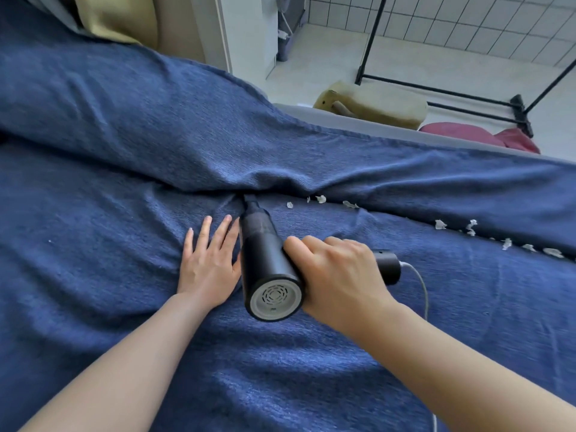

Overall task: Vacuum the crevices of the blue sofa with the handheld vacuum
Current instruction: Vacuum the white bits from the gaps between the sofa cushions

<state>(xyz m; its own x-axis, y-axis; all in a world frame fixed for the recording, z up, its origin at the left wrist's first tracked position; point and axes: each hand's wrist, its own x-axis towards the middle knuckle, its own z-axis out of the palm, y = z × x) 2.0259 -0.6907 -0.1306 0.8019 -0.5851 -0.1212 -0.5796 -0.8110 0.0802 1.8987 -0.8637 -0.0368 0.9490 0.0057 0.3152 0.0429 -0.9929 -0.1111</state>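
Note:
The blue sofa (124, 151) fills most of the view, its seat and back meeting in a crevice that runs from the centre down to the right. A black handheld vacuum (265, 260) points into that crevice, its narrow nozzle tucked under the fold. My right hand (336, 275) grips the vacuum's handle. Flat on the seat just left of the vacuum body, my left hand (208, 263) presses the fabric with straight fingers. Several white paper scraps (321, 199) lie along the crevice to the right of the nozzle.
A white cord (420, 285) trails from the handle end across the seat toward me. Behind the sofa back are a tan stool (374, 107), a red cushion (461, 132), a black metal rack (467, 92) and tiled floor. A yellow cushion (115, 17) lies at the top left.

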